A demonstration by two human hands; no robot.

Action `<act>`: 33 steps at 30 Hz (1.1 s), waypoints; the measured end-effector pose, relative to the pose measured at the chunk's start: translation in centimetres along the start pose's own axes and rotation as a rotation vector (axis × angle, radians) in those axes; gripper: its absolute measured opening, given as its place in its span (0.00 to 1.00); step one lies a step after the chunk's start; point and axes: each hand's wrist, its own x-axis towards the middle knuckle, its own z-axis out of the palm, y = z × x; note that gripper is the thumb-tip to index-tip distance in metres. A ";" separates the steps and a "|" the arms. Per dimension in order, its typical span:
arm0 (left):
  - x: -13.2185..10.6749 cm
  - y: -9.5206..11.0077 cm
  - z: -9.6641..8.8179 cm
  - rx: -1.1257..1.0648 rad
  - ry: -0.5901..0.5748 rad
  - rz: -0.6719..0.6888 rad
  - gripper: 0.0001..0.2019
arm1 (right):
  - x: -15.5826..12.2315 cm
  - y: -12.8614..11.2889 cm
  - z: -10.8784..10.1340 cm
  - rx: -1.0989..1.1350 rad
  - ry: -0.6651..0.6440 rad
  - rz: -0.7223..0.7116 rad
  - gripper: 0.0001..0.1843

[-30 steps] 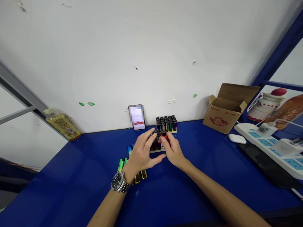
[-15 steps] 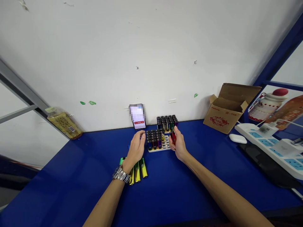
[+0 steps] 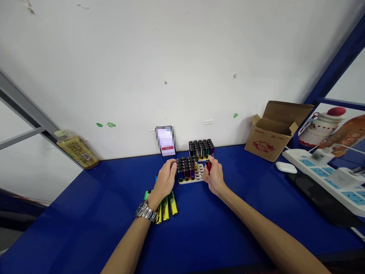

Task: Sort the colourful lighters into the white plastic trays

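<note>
A white perforated rack [image 3: 188, 181] stands on the blue table, its left part filled with upright lighters [image 3: 186, 167] with black tops and shiny coloured bodies. Bare holes show at its right side. My right hand [image 3: 215, 177] is closed around a red lighter [image 3: 209, 166], held upright with its top above the fist, beside the rack's right end. At the left end, my left hand [image 3: 165, 179] reaches up with fingers stretched against or just beside the outer lighters; nothing shows in it. Loose yellow-green lighters [image 3: 165, 207] lie beneath and beside the left wrist, partly hidden.
Behind stands a second rack full of lighters [image 3: 202, 148]. A phone [image 3: 165, 140] leans on the wall. Farther right are an open cardboard box [image 3: 264, 142], a white case [image 3: 286, 167], a black flat object [image 3: 316, 198] and a power strip [image 3: 327, 179]. A tilted bottle [image 3: 76, 150] leans at left.
My left hand has shifted slightly right, closer to the rack's lighters. The red lighter in my right hand now stands more upright, with the fingers closed around it.
</note>
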 end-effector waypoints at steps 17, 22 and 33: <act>0.0 0.2 -0.1 0.009 -0.022 -0.022 0.20 | 0.3 0.1 0.2 0.008 0.121 -0.014 0.24; 0.0 0.2 -0.1 0.009 -0.023 -0.025 0.20 | 0.2 0.0 0.2 0.003 0.126 -0.012 0.25; 0.0 0.1 -0.1 0.009 -0.013 -0.009 0.20 | 0.5 0.5 -0.2 -0.019 0.025 -0.043 0.28</act>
